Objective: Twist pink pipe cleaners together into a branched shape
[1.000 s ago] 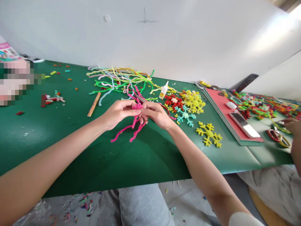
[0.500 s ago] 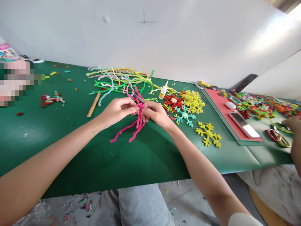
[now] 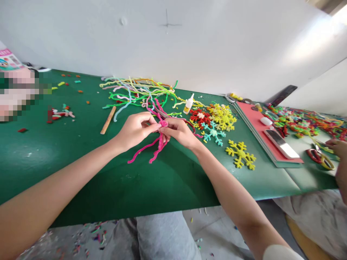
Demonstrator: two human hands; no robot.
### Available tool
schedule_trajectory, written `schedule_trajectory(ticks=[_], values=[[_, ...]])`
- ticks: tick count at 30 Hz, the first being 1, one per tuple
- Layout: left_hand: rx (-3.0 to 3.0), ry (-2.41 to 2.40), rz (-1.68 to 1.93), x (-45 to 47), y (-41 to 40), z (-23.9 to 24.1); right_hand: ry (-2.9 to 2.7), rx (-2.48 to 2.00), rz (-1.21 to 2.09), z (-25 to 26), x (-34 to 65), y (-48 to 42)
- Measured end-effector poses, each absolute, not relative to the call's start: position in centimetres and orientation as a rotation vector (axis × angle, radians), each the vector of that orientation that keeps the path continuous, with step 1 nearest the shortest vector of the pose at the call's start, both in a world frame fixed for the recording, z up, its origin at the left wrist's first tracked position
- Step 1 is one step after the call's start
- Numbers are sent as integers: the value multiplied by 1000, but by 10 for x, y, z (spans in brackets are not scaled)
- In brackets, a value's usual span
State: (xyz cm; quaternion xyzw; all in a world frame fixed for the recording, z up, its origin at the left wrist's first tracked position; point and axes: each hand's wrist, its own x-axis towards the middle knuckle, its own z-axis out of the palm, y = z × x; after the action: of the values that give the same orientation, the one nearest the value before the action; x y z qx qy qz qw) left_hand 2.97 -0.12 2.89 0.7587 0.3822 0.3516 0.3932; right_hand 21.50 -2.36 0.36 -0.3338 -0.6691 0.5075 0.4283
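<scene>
Between my two hands is a bundle of pink pipe cleaners (image 3: 163, 123), bunched at the middle, with loose ends hanging toward me over the table. My left hand (image 3: 139, 128) pinches the bunched middle from the left, thumb and forefinger together. From the right, my right hand (image 3: 179, 130) grips the same bunch; its lower fingers are partly hidden. Scissors with red handles (image 3: 190, 125) lie behind and under my right hand, their blades pointing back left. More pink stems lie just beyond my fingers.
Loose coloured pipe cleaners (image 3: 135, 88) spread behind my hands. A wooden stick (image 3: 108, 120) lies left, a glue bottle (image 3: 189, 103) behind right. Yellow snowflakes (image 3: 241, 154), a turquoise snowflake (image 3: 213, 133) and red ones sit to the right. A phone (image 3: 282, 144) rests on a red folder (image 3: 251, 119); another person's hand (image 3: 338, 148) is beyond.
The pink middle is now a tighter, rounder knot between my fingertips. My right hand has turned slightly, showing more of the scissors' red handle. The other person's hand has shifted a little.
</scene>
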Motion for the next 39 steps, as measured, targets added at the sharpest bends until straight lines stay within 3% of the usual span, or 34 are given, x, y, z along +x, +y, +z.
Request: schedule_trajectory(ticks=[24,33,39], values=[[1829,889,791,27,8,21,-1668,-887,1302,5,216,-24],[1778,960,857,29,7,20,-1679,-985,997,-3,209,-25],[1722,883,813,27,8,21,-1644,-876,1343,3,215,-24]])
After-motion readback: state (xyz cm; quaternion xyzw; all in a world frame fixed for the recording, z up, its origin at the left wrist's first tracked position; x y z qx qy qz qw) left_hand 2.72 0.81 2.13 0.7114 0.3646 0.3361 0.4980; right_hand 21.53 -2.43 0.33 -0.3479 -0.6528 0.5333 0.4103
